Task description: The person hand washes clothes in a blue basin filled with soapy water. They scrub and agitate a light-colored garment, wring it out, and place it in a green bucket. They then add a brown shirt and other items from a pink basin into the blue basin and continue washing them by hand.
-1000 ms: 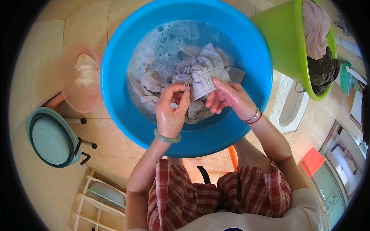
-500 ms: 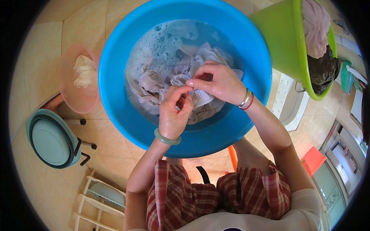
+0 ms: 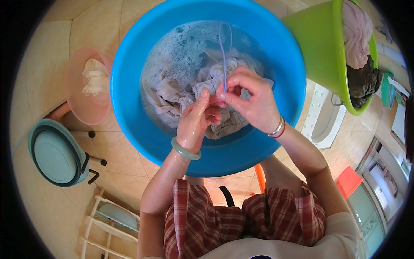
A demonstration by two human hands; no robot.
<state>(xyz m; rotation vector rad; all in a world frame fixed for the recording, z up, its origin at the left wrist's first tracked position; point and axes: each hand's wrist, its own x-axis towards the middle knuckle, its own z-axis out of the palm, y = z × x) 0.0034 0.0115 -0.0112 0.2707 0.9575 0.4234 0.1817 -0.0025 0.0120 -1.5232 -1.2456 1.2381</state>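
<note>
Pinching a thin, looped lilac cord (image 3: pixel 225 72), the right hand (image 3: pixel 255 102) adjoins the loosely spread left hand (image 3: pixel 192 124).

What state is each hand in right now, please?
Left hand: loosely curled; whether it grips anything cannot be told.
Right hand: closed, holding a thin purple cord in a pinch.

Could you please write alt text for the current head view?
A person's right hand pinches a looped lavender cord, left hand beside it, over a blue tub of sudsy water and pale cloth. A green bucket stands to the right.
</note>
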